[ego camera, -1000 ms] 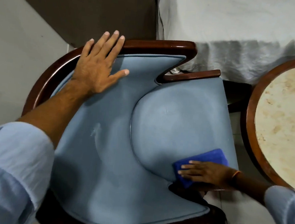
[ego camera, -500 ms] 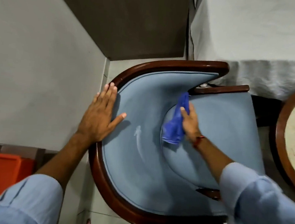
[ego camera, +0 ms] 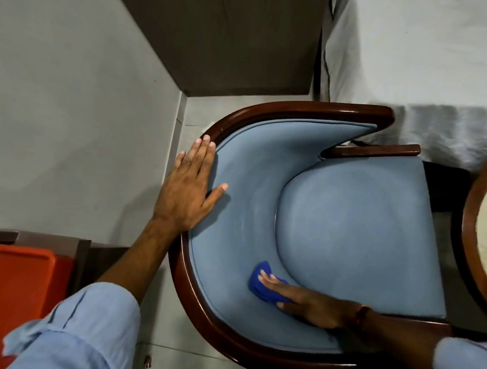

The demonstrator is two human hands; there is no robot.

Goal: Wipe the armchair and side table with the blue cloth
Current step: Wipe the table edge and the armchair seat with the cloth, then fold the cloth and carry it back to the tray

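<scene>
Head view: bunched blue cloth under right hand.

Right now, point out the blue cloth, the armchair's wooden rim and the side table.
blue cloth (ego camera: pixel 257 284): head view, on the bunched part left of the fingers.
armchair's wooden rim (ego camera: pixel 315 110): head view, on the far curved top rail.
side table (ego camera: pixel 472 208): head view, on its brown wooden edge.

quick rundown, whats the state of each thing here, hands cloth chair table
left hand: open, flat on the armchair's back rim
right hand: pressing the cloth onto the padded backrest
blue cloth: bunched under the right fingers
armchair: unoccupied, being wiped
side table: only its edge shows, top blotchy, nothing touching it
</scene>
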